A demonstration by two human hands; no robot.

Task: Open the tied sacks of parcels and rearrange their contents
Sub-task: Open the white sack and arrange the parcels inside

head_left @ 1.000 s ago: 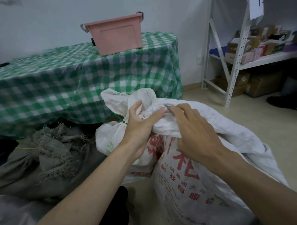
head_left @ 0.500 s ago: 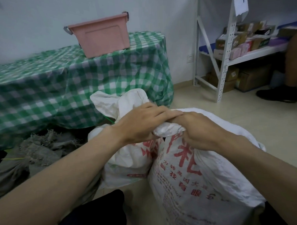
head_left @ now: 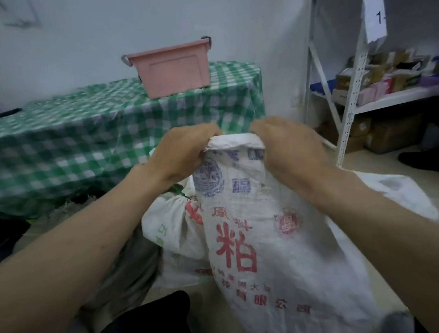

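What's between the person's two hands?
In the head view, the folded top edge of the white sack spans between the left hand and right hand; both grip it.

A white woven sack (head_left: 279, 239) at centre frame is printed with red characters and blue stamps. A second white sack (head_left: 170, 226) behind it is marked in red and green. The table (head_left: 61, 138) at left is covered in green-and-white check, and a pink bin (head_left: 171, 67) is seen on it. White shelving (head_left: 348, 85) is seen at right.

A second tied sack (head_left: 170, 226) crowds the printed sack (head_left: 267, 239) on its left, with the checked table (head_left: 86, 137) close behind. Open floor (head_left: 389, 169) lies to the right, bounded far right by the shelving (head_left: 349, 105).
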